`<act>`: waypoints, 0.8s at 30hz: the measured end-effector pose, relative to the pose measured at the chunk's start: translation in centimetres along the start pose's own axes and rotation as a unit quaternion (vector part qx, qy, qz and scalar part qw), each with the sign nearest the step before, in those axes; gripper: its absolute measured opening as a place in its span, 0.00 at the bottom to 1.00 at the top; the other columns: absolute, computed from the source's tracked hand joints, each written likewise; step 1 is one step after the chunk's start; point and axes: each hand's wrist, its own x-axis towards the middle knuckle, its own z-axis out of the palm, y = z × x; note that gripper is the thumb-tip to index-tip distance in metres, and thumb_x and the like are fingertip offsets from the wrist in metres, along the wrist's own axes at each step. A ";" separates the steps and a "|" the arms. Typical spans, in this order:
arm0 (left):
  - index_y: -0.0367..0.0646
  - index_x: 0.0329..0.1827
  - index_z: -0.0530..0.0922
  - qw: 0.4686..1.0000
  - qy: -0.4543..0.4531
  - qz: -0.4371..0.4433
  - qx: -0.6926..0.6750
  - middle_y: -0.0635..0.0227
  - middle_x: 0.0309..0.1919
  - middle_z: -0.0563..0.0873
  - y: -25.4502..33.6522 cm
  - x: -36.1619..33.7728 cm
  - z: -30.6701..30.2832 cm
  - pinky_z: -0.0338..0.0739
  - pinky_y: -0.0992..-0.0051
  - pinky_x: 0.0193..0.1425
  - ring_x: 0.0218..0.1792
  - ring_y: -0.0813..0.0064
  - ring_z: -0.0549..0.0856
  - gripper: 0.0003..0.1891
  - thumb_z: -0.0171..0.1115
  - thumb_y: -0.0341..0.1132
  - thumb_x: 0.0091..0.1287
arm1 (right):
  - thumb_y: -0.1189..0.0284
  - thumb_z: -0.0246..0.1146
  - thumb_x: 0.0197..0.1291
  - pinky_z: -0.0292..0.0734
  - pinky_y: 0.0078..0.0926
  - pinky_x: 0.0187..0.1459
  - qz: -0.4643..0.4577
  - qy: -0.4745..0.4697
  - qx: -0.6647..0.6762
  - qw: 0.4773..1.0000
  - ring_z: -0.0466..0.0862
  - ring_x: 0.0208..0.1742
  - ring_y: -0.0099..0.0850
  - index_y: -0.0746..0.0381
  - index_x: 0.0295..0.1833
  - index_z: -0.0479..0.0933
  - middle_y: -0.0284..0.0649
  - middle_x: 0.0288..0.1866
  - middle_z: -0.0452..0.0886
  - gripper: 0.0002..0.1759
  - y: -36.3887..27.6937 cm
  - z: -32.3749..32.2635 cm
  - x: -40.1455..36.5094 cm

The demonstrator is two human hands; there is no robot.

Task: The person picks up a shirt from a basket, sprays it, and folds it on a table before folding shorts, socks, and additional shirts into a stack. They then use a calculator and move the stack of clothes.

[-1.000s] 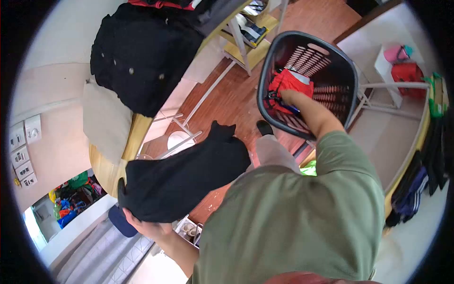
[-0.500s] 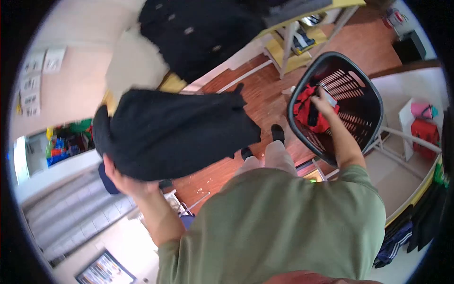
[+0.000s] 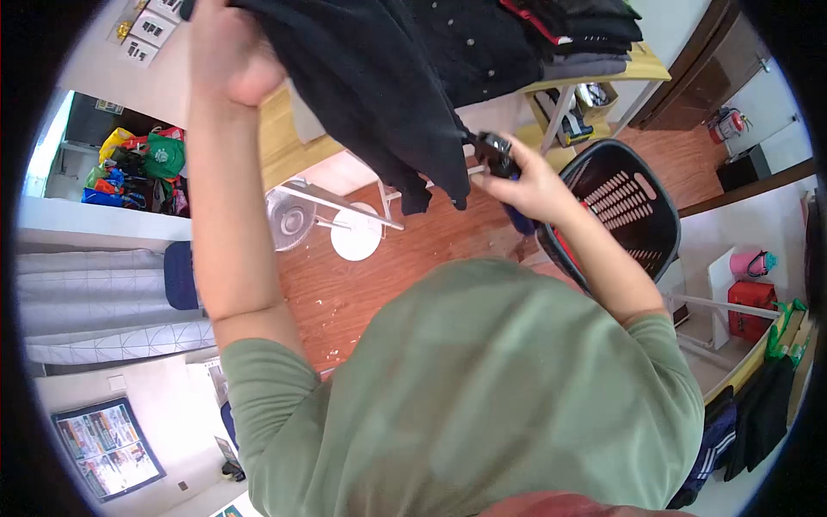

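A black garment (image 3: 362, 95) hangs from my left hand (image 3: 237, 60), which is raised at the upper left and blurred by motion. The fingers are closed on the cloth near the frame's top edge, partly out of view. My right hand (image 3: 538, 183) is wrapped around what looks like a spray bottle (image 3: 494, 153), with a black trigger head and a dark blue body partly hidden by the hand. Its head points left, close to the garment's lower part. Behind the right forearm stands a black laundry basket (image 3: 642, 207), with some red cloth inside.
A wooden table (image 3: 293, 159) bears a black buttoned garment (image 3: 465, 43) and a stack of folded clothes (image 3: 594, 39). A white fan (image 3: 289, 220) stands on the floor beyond. Dark clothes (image 3: 762, 414) hang at the right, near a red box (image 3: 752, 308).
My left hand has lifted the black garment up and away from me. My right hand has come out of the basket, moved left, and now holds the spray bottle.
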 end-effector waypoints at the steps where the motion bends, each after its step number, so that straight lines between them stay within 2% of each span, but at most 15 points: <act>1: 0.35 0.54 0.81 0.999 0.020 0.043 0.021 0.52 0.50 0.87 1.0 0.2 0.0 0.82 0.60 0.59 0.49 0.56 0.87 0.27 0.44 0.50 0.75 | 0.67 0.72 0.58 0.73 0.24 0.50 0.049 0.000 -0.035 0.998 0.77 0.44 0.22 0.64 0.54 0.76 0.34 0.41 0.81 0.21 0.3 -0.7 -1.2; 3: 0.33 0.55 0.81 0.988 -0.138 0.063 0.000 0.51 0.51 0.87 2.4 0.2 -0.2 0.81 0.58 0.61 0.51 0.55 0.87 0.27 0.42 0.48 0.75 | 0.66 0.72 0.59 0.73 0.22 0.49 0.061 0.021 -0.008 0.998 0.76 0.42 0.21 0.64 0.53 0.76 0.33 0.39 0.80 0.21 3.0 -1.5 -3.0; 5: 0.34 0.54 0.81 0.992 -0.114 0.026 -0.047 0.51 0.51 0.87 4.8 1.0 -0.7 0.81 0.59 0.62 0.51 0.54 0.87 0.27 0.40 0.48 0.76 | 0.65 0.72 0.59 0.73 0.22 0.49 0.081 0.054 -0.019 0.995 0.75 0.41 0.21 0.64 0.54 0.75 0.33 0.39 0.79 0.22 6.0 -2.4 -4.9; 8: 0.34 0.59 0.78 0.991 -0.051 0.122 0.006 0.53 0.53 0.87 3.4 -0.4 1.8 0.82 0.64 0.59 0.51 0.59 0.87 0.19 0.51 0.38 0.75 | 0.65 0.73 0.59 0.74 0.24 0.47 0.100 0.149 -0.084 0.980 0.76 0.41 0.22 0.64 0.59 0.73 0.33 0.38 0.79 0.27 7.3 -4.2 -7.1; 9: 0.34 0.59 0.78 0.992 -0.054 0.110 -0.009 0.55 0.54 0.86 4.0 -0.9 0.6 0.79 0.64 0.62 0.53 0.60 0.86 0.20 0.50 0.40 0.76 | 0.66 0.74 0.58 0.75 0.24 0.47 0.099 0.179 -0.102 0.974 0.76 0.41 0.23 0.65 0.60 0.73 0.34 0.38 0.79 0.28 7.0 -4.7 -7.9; 10: 0.34 0.59 0.78 0.992 -0.058 0.110 -0.025 0.57 0.56 0.86 5.3 -1.7 -2.2 0.77 0.64 0.65 0.55 0.61 0.85 0.21 0.49 0.42 0.76 | 0.69 0.74 0.58 0.76 0.25 0.50 -0.005 0.250 -0.126 0.960 0.79 0.44 0.25 0.67 0.63 0.72 0.37 0.43 0.81 0.30 13.1 -6.3 -9.0; 11: 0.34 0.59 0.78 0.991 -0.064 0.108 -0.038 0.59 0.57 0.85 6.7 -2.3 -4.9 0.74 0.63 0.67 0.56 0.62 0.84 0.22 0.48 0.43 0.77 | 0.73 0.72 0.59 0.76 0.25 0.53 -0.010 0.259 -0.170 0.951 0.79 0.48 0.25 0.68 0.63 0.71 0.39 0.49 0.81 0.28 13.7 -7.1 -9.4; 13: 0.34 0.58 0.78 0.989 -0.118 0.092 -0.011 0.58 0.57 0.85 7.9 -4.3 -4.9 0.72 0.64 0.69 0.58 0.62 0.83 0.22 0.47 0.44 0.78 | 0.75 0.69 0.60 0.75 0.26 0.57 0.036 0.251 -0.039 0.966 0.78 0.51 0.24 0.66 0.64 0.72 0.40 0.54 0.81 0.27 10.1 -8.3 -7.6; 15: 0.32 0.58 0.78 0.961 0.158 0.205 0.091 0.55 0.57 0.85 7.9 -6.1 -2.4 0.73 0.63 0.68 0.58 0.60 0.83 0.22 0.47 0.44 0.79 | 0.77 0.69 0.59 0.73 0.27 0.59 -0.029 0.257 0.131 0.957 0.76 0.53 0.23 0.65 0.67 0.68 0.37 0.55 0.78 0.31 6.4 -8.5 -3.0; 17: 0.31 0.57 0.78 0.837 0.422 0.299 0.178 0.52 0.57 0.84 7.8 -8.3 -0.9 0.75 0.62 0.67 0.58 0.59 0.83 0.23 0.47 0.45 0.79 | 0.79 0.72 0.54 0.73 0.29 0.61 -0.125 0.198 0.115 0.965 0.77 0.60 0.28 0.65 0.69 0.66 0.39 0.61 0.76 0.36 -1.2 -7.3 1.5; 18: 0.31 0.58 0.78 0.990 0.027 0.128 0.054 0.51 0.57 0.84 11.1 -12.0 -5.8 0.75 0.63 0.67 0.58 0.58 0.84 0.23 0.48 0.44 0.79 | 0.78 0.73 0.54 0.75 0.31 0.60 -0.195 0.157 0.142 0.958 0.78 0.59 0.29 0.64 0.69 0.67 0.39 0.60 0.77 0.36 -3.5 -6.7 4.3; 20: 0.31 0.57 0.78 0.970 0.124 0.189 0.089 0.50 0.57 0.84 12.5 -14.6 -8.1 0.76 0.63 0.66 0.58 0.58 0.84 0.22 0.48 0.45 0.78 | 0.74 0.72 0.57 0.77 0.26 0.57 -0.249 0.111 0.047 0.961 0.81 0.55 0.27 0.63 0.65 0.70 0.37 0.54 0.80 0.30 -7.6 -5.2 9.8; 21: 0.31 0.56 0.79 0.954 0.174 0.219 0.105 0.50 0.57 0.84 12.9 -15.6 -8.9 0.77 0.63 0.65 0.58 0.58 0.84 0.22 0.49 0.45 0.78 | 0.66 0.74 0.55 0.78 0.30 0.57 -0.276 0.103 -0.028 0.955 0.84 0.55 0.35 0.65 0.61 0.72 0.44 0.51 0.83 0.31 -8.7 -4.6 13.3; 22: 0.31 0.56 0.79 0.940 0.223 0.231 0.112 0.51 0.56 0.85 12.6 -16.1 -8.6 0.79 0.62 0.63 0.58 0.59 0.84 0.23 0.50 0.45 0.78 | 0.65 0.74 0.56 0.78 0.33 0.49 -0.281 0.158 -0.126 0.938 0.82 0.44 0.34 0.69 0.55 0.76 0.43 0.42 0.83 0.26 -12.2 -2.9 14.5; 24: 0.31 0.56 0.79 0.961 0.151 0.221 0.067 0.51 0.56 0.84 12.2 -17.1 -9.4 0.80 0.61 0.62 0.58 0.60 0.84 0.23 0.50 0.46 0.78 | 0.64 0.75 0.54 0.77 0.33 0.46 -0.224 0.124 -0.142 0.956 0.80 0.41 0.33 0.69 0.52 0.75 0.45 0.39 0.82 0.26 -12.8 -0.7 20.7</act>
